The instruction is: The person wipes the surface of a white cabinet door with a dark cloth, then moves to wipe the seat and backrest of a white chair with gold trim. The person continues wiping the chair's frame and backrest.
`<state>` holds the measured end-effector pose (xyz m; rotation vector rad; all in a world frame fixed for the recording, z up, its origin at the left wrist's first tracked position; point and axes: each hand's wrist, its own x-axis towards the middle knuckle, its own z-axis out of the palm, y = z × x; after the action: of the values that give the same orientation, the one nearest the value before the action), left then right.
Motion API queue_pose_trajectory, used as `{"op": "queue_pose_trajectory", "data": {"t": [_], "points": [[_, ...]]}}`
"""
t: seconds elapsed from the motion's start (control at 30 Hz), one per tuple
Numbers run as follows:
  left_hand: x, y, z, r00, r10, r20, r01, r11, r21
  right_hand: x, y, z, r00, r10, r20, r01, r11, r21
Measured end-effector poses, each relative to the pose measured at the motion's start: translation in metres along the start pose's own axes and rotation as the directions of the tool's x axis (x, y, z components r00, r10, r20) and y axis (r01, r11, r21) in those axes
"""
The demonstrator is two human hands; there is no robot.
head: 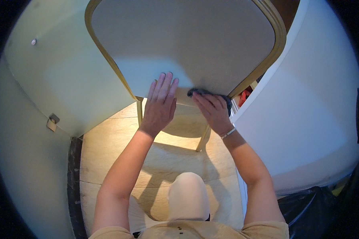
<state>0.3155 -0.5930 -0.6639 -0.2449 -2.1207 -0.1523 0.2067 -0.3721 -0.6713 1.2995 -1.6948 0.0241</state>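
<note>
A large panel (182,41) with a rounded, gold-coloured moulded frame stands in front of me, its thin legs reaching the floor; it looks like the back of a chair. My left hand (161,104) lies flat near the panel's lower edge, fingers together and pointing up, with nothing held. To its right, my right hand (214,112) presses a dark cloth (229,103) against the lower right of the panel. The cloth shows above and beside the fingers. A pale band circles my right wrist.
A frosted glass panel (62,71) with a metal fitting (52,121) stands at the left, above a dark stone strip (74,185). A white curved surface (305,113) fills the right, with a black plastic bag (311,206) below. Beige tiles (107,149) form the floor.
</note>
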Motion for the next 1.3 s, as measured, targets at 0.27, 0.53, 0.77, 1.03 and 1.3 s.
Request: {"op": "queue_pose_trajectory", "data": {"t": [0.27,0.53,0.77,1.03,1.3], "points": [[-0.008,-0.002,-0.004,1.000,-0.004,-0.005,0.004,1.000,-0.009,0.072,-0.002,-0.041,0.953,0.114,-0.279,-0.098,0.993,0.073],[-0.021,-0.012,-0.007,0.997,-0.021,0.079,0.016,0.998,0.062,0.060,-0.021,0.007,1.000,-0.001,-0.021,0.001,1.000,0.020],[-0.013,-0.038,-0.034,0.982,-0.175,-0.069,0.181,0.980,0.088,0.129,-0.036,-0.025,0.961,0.015,-0.276,-0.004,0.999,0.041],[-0.017,-0.051,-0.035,0.983,-0.177,-0.047,0.179,0.983,0.036,0.144,-0.048,0.014,0.981,-0.134,-0.138,0.138,0.990,0.024],[-0.021,-0.062,-0.049,0.952,-0.264,-0.154,0.271,0.962,0.030,0.192,-0.059,-0.010,0.977,-0.087,-0.193,0.104,0.991,0.082]]}}
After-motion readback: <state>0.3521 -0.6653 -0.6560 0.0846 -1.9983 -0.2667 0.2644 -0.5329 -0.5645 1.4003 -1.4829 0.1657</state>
